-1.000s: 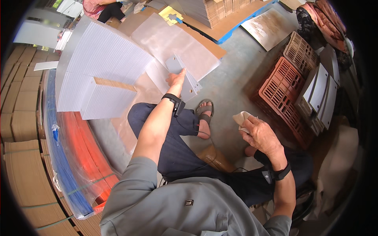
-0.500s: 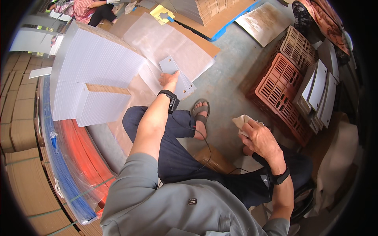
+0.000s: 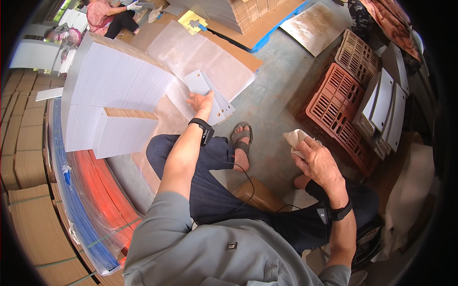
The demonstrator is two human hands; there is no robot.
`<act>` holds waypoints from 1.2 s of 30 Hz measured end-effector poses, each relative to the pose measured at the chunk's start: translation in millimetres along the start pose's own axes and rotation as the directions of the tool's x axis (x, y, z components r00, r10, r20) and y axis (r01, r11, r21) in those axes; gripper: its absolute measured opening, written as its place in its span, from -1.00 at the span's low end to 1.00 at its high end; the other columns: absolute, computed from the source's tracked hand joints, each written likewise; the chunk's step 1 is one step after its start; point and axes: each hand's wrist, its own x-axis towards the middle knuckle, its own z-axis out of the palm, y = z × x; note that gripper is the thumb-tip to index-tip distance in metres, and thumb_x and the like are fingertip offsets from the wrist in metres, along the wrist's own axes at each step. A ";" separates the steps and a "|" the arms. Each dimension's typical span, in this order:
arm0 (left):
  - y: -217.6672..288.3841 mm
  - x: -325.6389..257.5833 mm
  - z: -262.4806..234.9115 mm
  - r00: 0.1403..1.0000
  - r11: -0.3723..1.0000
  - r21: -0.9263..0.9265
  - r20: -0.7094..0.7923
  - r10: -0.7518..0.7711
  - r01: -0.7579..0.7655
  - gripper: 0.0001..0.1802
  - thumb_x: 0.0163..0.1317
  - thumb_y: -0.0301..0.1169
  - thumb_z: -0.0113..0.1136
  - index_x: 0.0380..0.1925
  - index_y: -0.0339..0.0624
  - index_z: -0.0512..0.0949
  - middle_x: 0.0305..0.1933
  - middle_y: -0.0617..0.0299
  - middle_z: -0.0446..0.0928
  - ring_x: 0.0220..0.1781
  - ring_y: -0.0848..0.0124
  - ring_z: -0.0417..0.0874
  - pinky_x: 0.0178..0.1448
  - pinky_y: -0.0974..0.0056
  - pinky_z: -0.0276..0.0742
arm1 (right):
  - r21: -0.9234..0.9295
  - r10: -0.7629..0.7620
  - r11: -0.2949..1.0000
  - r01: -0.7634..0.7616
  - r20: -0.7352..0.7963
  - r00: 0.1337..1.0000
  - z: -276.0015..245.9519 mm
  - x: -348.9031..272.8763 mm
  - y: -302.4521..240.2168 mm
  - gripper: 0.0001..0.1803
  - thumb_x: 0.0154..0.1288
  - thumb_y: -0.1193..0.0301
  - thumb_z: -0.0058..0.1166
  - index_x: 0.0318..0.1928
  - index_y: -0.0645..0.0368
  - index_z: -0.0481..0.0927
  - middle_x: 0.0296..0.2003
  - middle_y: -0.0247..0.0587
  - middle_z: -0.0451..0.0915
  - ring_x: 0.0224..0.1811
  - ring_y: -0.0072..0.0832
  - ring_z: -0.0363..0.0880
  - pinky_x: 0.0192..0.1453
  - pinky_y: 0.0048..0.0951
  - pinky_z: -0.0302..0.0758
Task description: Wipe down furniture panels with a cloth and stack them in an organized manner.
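Note:
My left hand (image 3: 201,102) is stretched out over the near edge of several light grey boards (image 3: 198,82) with round holes, which lie fanned out on a pale sheet. Its fingers are apart and hold nothing that I can see, though the fingertips are right by the top board. A folded cream cloth (image 3: 293,138) is gripped in my right hand (image 3: 315,162), raised over my right leg. Left of the boards rises a tall stack of white-faced panels (image 3: 119,71), with a lower stack (image 3: 126,133) in front.
Red-brown plastic crates (image 3: 336,95) stand at the right, with curved white panels (image 3: 386,109) leaning on them. Blue and red plastic-wrapped strips (image 3: 105,195) and bundled cardboard (image 3: 38,229) line the left. A person in a striped top (image 3: 101,19) sits far left. A thin cable crosses my lap.
My left hand has drawn back slightly toward me, and its fingers look more spread beside the boards. My right hand still grips the cloth in nearly the same place. The view has shifted a little.

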 end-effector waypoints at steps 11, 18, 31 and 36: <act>55.4 -129.1 -31.6 0.759 0.730 -0.613 0.308 0.573 -0.302 -0.62 0.57 -0.14 0.08 -0.07 -0.31 0.50 -0.33 0.12 0.60 -0.31 0.41 0.57 -0.20 0.21 0.54 | 0.198 0.041 0.979 0.040 -0.389 0.920 -21.5 10.8 -11.1 -0.77 0.27 0.50 0.27 -0.13 0.24 0.51 -0.13 0.01 0.51 -0.14 0.03 0.61 -0.09 -0.07 0.59; 75.9 -268.9 -69.4 0.430 0.449 -0.686 0.215 0.877 -0.572 -0.58 0.62 -0.09 -0.03 -0.05 -0.31 0.46 -0.31 0.19 0.52 -0.25 0.45 0.48 -0.13 0.23 0.48 | 0.099 -0.195 0.961 0.259 -0.422 0.885 -9.1 20.7 -11.1 -0.75 0.31 0.45 0.28 -0.04 0.09 0.57 -0.05 -0.14 0.46 -0.06 -0.14 0.59 0.01 -0.17 0.60; 82.4 -305.8 -90.0 0.342 0.365 -0.776 0.205 0.917 -0.515 -0.65 0.61 -0.15 0.01 -0.08 -0.26 0.43 -0.30 0.29 0.44 -0.24 0.53 0.40 -0.14 0.31 0.43 | 0.515 0.448 0.857 0.010 -0.755 0.478 -71.7 2.7 54.2 -0.71 0.48 0.25 0.16 -0.01 0.23 0.65 -0.14 -0.15 0.57 -0.11 -0.34 0.62 0.00 -0.29 0.57; 84.7 -290.6 -79.8 0.415 0.459 -0.760 0.273 0.868 -0.460 -0.65 0.63 -0.13 -0.02 -0.01 -0.24 0.45 -0.21 0.31 0.48 -0.20 0.55 0.44 -0.10 0.34 0.47 | 0.130 -0.100 0.952 0.278 -0.726 0.681 -57.7 15.0 17.8 -0.81 0.41 0.31 0.27 -0.08 0.10 0.65 -0.16 -0.24 0.54 -0.13 -0.34 0.60 -0.04 -0.28 0.58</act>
